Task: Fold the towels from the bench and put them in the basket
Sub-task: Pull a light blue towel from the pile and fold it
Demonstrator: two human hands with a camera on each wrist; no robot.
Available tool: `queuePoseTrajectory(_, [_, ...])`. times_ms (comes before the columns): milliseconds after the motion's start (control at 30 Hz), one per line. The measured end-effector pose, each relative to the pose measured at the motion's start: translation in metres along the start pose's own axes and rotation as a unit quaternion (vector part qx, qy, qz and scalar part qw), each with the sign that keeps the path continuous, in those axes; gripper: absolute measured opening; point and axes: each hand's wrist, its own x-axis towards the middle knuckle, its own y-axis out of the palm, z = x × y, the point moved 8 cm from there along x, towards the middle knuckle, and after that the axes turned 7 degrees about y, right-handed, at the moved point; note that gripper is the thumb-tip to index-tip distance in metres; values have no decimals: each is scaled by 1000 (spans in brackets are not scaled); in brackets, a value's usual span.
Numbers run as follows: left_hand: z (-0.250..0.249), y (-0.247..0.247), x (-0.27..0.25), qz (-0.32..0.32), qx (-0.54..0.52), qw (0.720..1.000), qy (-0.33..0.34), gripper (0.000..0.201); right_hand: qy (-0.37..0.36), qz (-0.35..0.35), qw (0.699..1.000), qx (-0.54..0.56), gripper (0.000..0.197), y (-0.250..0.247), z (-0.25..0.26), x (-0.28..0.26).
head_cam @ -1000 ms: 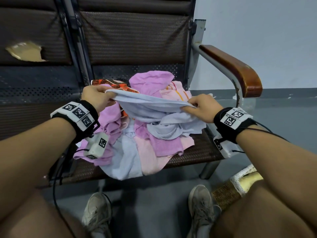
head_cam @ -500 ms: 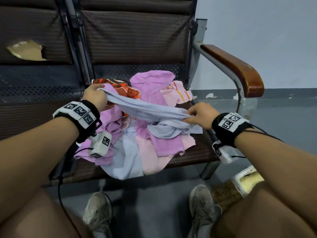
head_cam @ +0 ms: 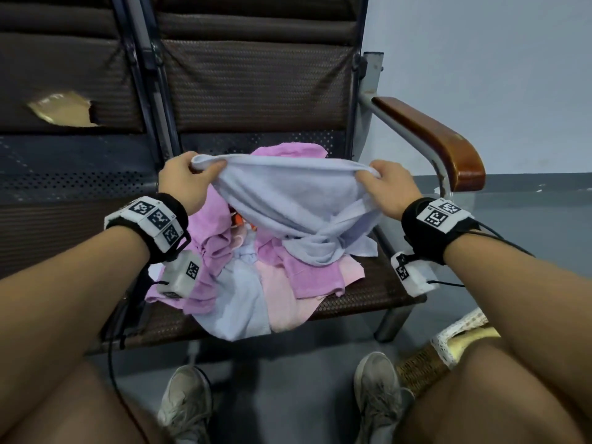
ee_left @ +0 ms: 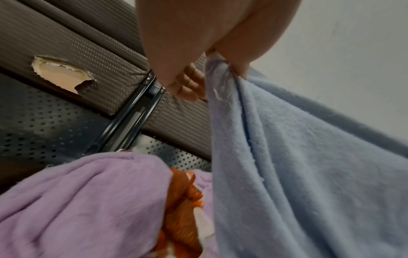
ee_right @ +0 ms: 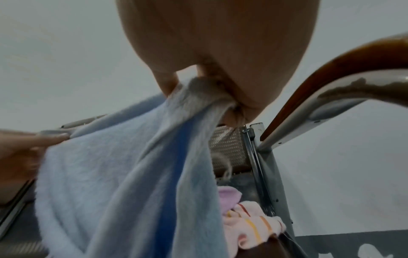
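Observation:
A light blue towel hangs stretched between my two hands above the bench seat, its lower part twisted and still resting on the pile. My left hand pinches its left top corner. My right hand grips the right top corner. Under it lies a heap of towels: purple, pink, pale blue and an orange patterned one. The wicker basket with a white lace rim stands on the floor at lower right, partly hidden by my right leg.
The brown mesh bench has a torn hole in the left backrest. A wooden armrest on a metal tube juts out just right of my right hand. My shoes rest on the grey floor below the seat.
Both hands have lifted the blue towel up off the pile and spread apart, so its top edge is now taut and its body hangs open.

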Motion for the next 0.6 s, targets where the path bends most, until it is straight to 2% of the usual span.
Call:
queuePoseTrajectory(67, [-17,-9,7,-26,-40,999,9,44,0,-1,999,52,35,-14,9,3])
queuePoseTrajectory(167, [-47,-20,17,-45,-128,991,18,34,44,4,983,178,26,-33,24,5])
queuePoseTrajectory(233, [-71,-27,23,-35,-188,981,28,33,47,-12,979,200,15,-53,42,6])
queuePoseTrajectory(300, [-95,-39,29,-27,-200,978,55,28,40,-17,976,212,14,-72,62,6])
queuePoseTrajectory(367, [-116,-52,34,-19,-206,975,78,20,48,-32,970,236,16,-91,73,6])
queuePoseTrajectory(433, [-128,-66,42,-21,-194,978,79,22,59,-32,962,265,17,-104,79,5])
queuePoseTrajectory(500, [-132,-79,47,-39,-174,982,68,31,58,-17,960,275,25,-113,86,2])
queuePoseTrajectory(600, [-129,-91,55,-50,-197,979,27,35,55,14,962,267,41,-121,91,1])
